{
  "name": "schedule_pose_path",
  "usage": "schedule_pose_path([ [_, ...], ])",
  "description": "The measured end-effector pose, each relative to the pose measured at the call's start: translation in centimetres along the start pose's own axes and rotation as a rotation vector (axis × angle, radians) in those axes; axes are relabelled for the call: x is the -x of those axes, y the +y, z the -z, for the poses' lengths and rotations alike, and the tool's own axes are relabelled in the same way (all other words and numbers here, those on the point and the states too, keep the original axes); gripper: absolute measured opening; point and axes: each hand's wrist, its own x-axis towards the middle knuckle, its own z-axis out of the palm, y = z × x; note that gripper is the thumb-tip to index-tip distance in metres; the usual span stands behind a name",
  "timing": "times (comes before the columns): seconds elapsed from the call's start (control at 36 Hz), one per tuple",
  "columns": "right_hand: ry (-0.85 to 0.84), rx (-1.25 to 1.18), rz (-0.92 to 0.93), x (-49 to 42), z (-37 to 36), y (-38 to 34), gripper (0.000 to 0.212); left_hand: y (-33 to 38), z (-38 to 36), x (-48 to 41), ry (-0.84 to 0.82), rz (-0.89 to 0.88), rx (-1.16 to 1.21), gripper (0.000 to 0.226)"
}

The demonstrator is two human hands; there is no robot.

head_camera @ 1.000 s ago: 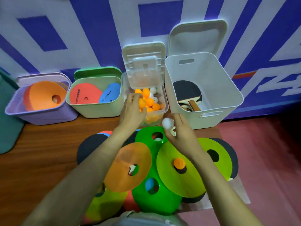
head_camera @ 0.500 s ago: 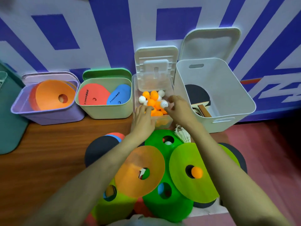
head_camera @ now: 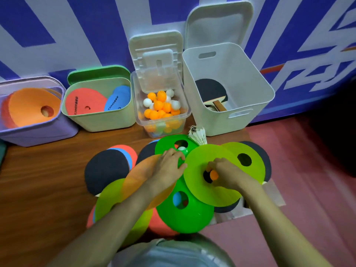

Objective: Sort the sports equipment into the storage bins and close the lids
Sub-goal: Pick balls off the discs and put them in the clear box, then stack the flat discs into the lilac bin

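My right hand (head_camera: 227, 173) pinches an orange ball (head_camera: 213, 174) at the hole of a lime disc cone (head_camera: 217, 189). My left hand (head_camera: 168, 167) rests with bent fingers on a dark green cone (head_camera: 167, 146), beside a white ball (head_camera: 182, 148) sitting in that cone's hole; it holds nothing that I can see. Behind the pile stands a clear bin (head_camera: 134, 93) of orange and white balls, its lid (head_camera: 156, 54) up. A shuttlecock (head_camera: 199, 135) lies between the pile and the bins.
The purple bin (head_camera: 38, 132) holds orange cones, the green bin (head_camera: 104, 121) red and blue discs, the white bin (head_camera: 221, 122) paddles. All lids stand open against the wall. More cones and dark discs (head_camera: 106, 170) overlap on the wooden table (head_camera: 38, 189).
Both hands drew back from the clear bin to the pile. The right hand left its white ball in the bin and now pinches the orange ball.
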Motion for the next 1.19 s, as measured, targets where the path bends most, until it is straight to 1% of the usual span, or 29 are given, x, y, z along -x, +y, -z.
schedule_pose_path([
  [0.08,0.045,-0.004,-0.021,-0.1,-0.9,0.3,0.037,-0.5,-0.1,0.5,0.005,0.023,0.019,0.028],
  [0.17,0.043,0.008,-0.019,-0.3,-0.9,0.1,0.035,-0.9,0.0,0.8,-0.004,0.036,0.049,0.029],
  [0.22,0.078,-0.025,-0.001,-0.6,-0.1,-0.6,0.035,-1.0,0.4,0.9,0.012,0.046,0.083,0.029],
  [0.28,0.195,-0.164,0.039,-0.9,1.8,-2.0,0.039,-1.1,0.9,0.8,0.053,0.078,0.135,0.028],
  [0.36,0.475,-0.345,0.185,-2.2,6.0,-5.0,0.039,-1.8,1.7,0.6,0.1,0.169,0.195,0.026],
  [0.44,0.658,-0.408,0.286,-5.0,9.8,-7.9,0.038,-3.4,2.5,0.8,0.075,0.26,0.172,0.026],
  [0.5,0.713,-0.414,0.313,-7.3,11.5,-9.3,0.042,-4.5,3.0,1.1,0.042,0.315,0.123,0.026],
  [0.58,0.655,-0.33,0.297,-10.1,12.5,-10.5,0.059,-6.3,3.4,2.0,-0.023,0.405,0.017,0.032],
  [0.61,0.642,-0.308,0.29,-10.5,12.4,-10.6,0.059,-6.9,3.4,2.3,-0.048,0.43,-0.025,0.034],
  [0.67,0.607,-0.286,0.301,-10.5,11.4,-10.4,0.05,-8.0,3.3,2.9,-0.099,0.476,-0.079,0.038],
  [0.72,0.467,-0.214,0.311,-9.8,9.9,-9.5,0.036,-8.7,2.8,3.2,-0.148,0.525,-0.112,0.042],
  [0.78,0.24,-0.089,0.299,-8.8,8.1,-8.4,0.028,-9.0,2.3,3.5,-0.166,0.561,-0.124,0.043],
  [0.83,0.057,-0.002,0.293,-7.7,6.4,-7.5,0.028,-9.2,1.9,3.6,-0.143,0.576,-0.125,0.041],
  [0.89,-0.031,0.042,0.273,-6.9,5.0,-6.7,0.037,-9.5,1.6,3.7,-0.104,0.581,-0.126,0.038],
  [0.97,-0.04,0.14,0.231,-5.9,4.3,-5.9,0.051,-10.0,1.0,3.5,-0.057,0.592,-0.127,0.037],
  [1.03,-0.003,0.252,0.254,-5.6,4.1,-5.7,0.052,-10.3,0.8,3.5,-0.048,0.602,-0.124,0.039],
  [1.14,0.065,0.416,0.317,-5.8,3.9,-5.9,0.043,-10.6,0.8,3.2,-0.065,0.615,-0.145,0.043],
  [1.19,0.06,0.453,0.32,-5.9,4.1,-6.0,0.035,-10.7,1.0,3.1,-0.053,0.627,-0.119,0.043],
])
